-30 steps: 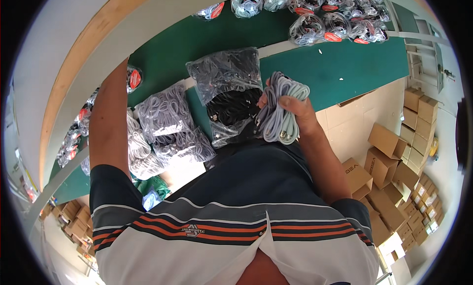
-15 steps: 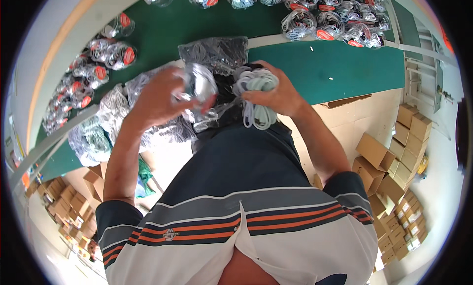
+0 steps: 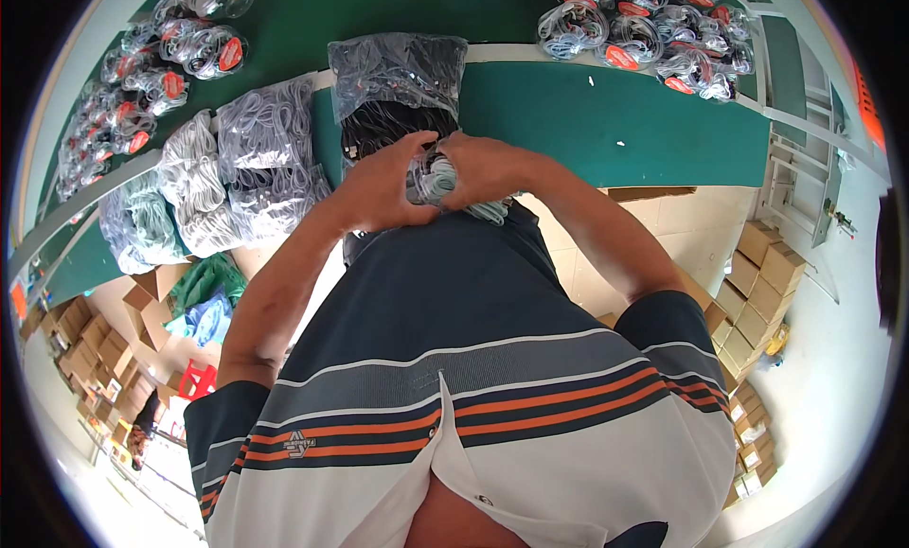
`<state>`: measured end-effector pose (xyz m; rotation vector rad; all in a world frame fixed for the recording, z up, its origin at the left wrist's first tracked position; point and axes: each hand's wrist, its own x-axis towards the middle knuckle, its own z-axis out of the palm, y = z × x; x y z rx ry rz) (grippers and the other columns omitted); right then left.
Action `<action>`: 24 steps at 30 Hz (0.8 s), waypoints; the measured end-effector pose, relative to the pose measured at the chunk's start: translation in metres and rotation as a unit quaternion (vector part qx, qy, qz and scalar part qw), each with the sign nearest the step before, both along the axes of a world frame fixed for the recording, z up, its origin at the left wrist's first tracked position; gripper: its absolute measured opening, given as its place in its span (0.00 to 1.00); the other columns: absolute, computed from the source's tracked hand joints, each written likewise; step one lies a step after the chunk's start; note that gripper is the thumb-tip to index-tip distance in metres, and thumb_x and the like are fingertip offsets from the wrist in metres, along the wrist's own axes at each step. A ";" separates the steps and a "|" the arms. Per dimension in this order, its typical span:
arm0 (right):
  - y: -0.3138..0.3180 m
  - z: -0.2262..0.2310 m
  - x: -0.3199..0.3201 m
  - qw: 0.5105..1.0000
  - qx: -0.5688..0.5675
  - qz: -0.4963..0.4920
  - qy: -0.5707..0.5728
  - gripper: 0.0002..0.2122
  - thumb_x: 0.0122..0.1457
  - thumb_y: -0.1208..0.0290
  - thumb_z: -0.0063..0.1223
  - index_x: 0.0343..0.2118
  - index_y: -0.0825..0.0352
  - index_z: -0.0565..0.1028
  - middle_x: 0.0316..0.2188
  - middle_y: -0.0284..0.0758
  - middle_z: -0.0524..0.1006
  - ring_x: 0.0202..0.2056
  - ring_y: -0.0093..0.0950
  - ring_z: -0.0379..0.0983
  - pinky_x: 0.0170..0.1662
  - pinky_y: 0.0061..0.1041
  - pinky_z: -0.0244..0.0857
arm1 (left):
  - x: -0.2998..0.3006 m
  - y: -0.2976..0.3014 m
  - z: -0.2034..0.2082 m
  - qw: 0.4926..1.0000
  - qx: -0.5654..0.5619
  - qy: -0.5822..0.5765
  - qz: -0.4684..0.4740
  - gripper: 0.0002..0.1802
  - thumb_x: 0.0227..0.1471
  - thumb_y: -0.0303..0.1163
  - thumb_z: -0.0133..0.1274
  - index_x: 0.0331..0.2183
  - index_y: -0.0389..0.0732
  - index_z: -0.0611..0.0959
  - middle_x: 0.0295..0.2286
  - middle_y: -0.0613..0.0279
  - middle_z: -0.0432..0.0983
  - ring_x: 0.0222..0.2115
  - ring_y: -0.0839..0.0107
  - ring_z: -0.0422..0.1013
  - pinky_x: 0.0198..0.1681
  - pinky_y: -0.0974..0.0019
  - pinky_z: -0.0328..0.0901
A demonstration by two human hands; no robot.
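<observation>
My left hand (image 3: pixel 383 190) is curled around a clear plastic container (image 3: pixel 415 182), close to my body at the table's near edge. My right hand (image 3: pixel 488 169) grips a bundle of pale, looped cords (image 3: pixel 438 181) and meets the left hand there. Part of the bundle appears inside the container's mouth, while loose loops hang out below my right palm. My fingers hide much of both things. Just beyond my hands lies a clear plastic bag (image 3: pixel 398 70) with black cords (image 3: pixel 383 127) showing at its near end.
Bagged grey cords (image 3: pixel 268 136) and white cords (image 3: pixel 192 174) lie to the left on the green table (image 3: pixel 549 113). Packed clear containers with red labels stand in groups at far left (image 3: pixel 204 46) and far right (image 3: pixel 632 42). Cardboard boxes (image 3: pixel 757 283) are stacked on the floor.
My hands have come together from being apart, bringing the cord bundle to the clear container. The view has shifted, and the bag of black cords shows more fully.
</observation>
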<state>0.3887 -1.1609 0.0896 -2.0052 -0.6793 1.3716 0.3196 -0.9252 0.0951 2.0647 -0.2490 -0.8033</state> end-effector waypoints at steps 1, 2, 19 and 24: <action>-0.002 -0.003 -0.003 1.000 0.001 0.019 -0.012 0.31 0.49 0.58 0.69 0.50 0.75 0.72 0.36 0.46 0.83 0.32 0.42 0.78 0.40 0.38 0.73 | 0.000 -0.003 -0.004 1.000 0.001 -0.015 -0.011 0.49 0.40 0.43 0.72 0.62 0.41 0.71 0.51 0.49 0.78 0.46 0.53 0.77 0.51 0.58 0.70; -0.004 -0.005 -0.005 0.999 0.003 0.036 -0.025 0.31 0.50 0.57 0.68 0.51 0.76 0.72 0.36 0.46 0.83 0.32 0.42 0.78 0.40 0.38 0.72 | 0.000 -0.005 -0.006 0.999 0.003 -0.031 -0.022 0.52 0.40 0.44 0.72 0.65 0.41 0.70 0.52 0.48 0.78 0.47 0.53 0.77 0.51 0.58 0.70; -0.016 0.034 -0.019 0.993 -0.115 0.028 0.021 0.36 0.59 0.55 0.57 0.61 0.82 0.61 0.41 0.55 0.82 0.41 0.48 0.81 0.42 0.42 0.73 | 0.027 -0.022 0.002 0.981 0.033 -0.087 -0.168 0.56 0.40 0.45 0.70 0.68 0.40 0.65 0.52 0.47 0.78 0.49 0.48 0.76 0.54 0.53 0.71; -0.030 0.025 -0.025 0.994 -0.090 -0.037 0.049 0.32 0.61 0.57 0.56 0.61 0.78 0.66 0.40 0.54 0.82 0.41 0.50 0.81 0.42 0.42 0.73 | 0.027 -0.022 0.004 0.982 0.038 -0.089 -0.165 0.56 0.40 0.44 0.70 0.68 0.40 0.65 0.52 0.47 0.79 0.48 0.48 0.76 0.53 0.53 0.71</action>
